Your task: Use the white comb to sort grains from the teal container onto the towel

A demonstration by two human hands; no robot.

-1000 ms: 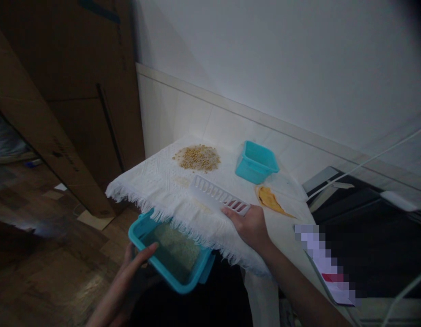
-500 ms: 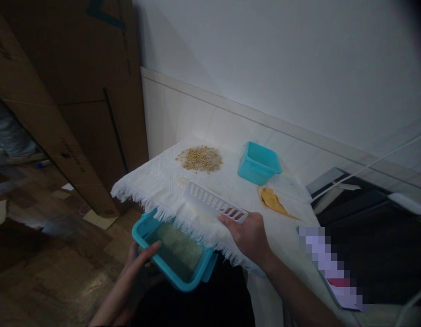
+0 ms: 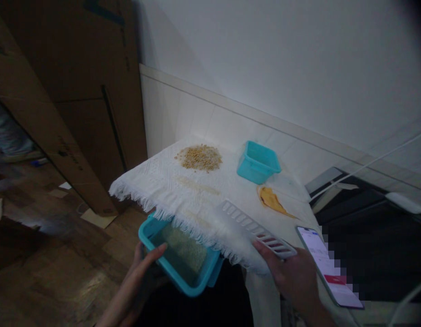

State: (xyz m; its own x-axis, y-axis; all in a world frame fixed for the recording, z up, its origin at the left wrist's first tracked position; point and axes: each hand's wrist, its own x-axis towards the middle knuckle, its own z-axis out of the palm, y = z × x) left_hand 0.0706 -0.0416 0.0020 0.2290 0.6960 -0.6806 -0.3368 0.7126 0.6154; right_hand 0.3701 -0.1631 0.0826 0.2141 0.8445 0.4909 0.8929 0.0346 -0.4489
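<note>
My left hand [image 3: 142, 268] grips the near-left rim of a teal plastic container [image 3: 178, 280], held under the table's front edge. Pale, rice-like grains [image 3: 185, 250] lie inside it, and the cloth's fringe hides its far side. In my right hand [image 3: 295, 274] is a white slotted plastic tray [image 3: 244, 223], low over the white cloth [image 3: 156, 175] near the front edge. Thin streaks of pale grain [image 3: 198, 185] lie on the cloth left of the tray. Farther back is a heap of yellow beans mixed with pale grains [image 3: 200, 158].
A second teal container [image 3: 258, 170] stands near the wall, with a crumpled yellow item [image 3: 274, 200] in front of it. A phone [image 3: 328, 268] lies at the right, beside a black object [image 3: 383, 250] and white cables. Tall cardboard boxes [image 3: 81, 122] stand at the left.
My right hand has moved right and towards me with the slotted tray, so streaks of pale grain now show on the cloth. The container in my left hand has shifted slightly right.
</note>
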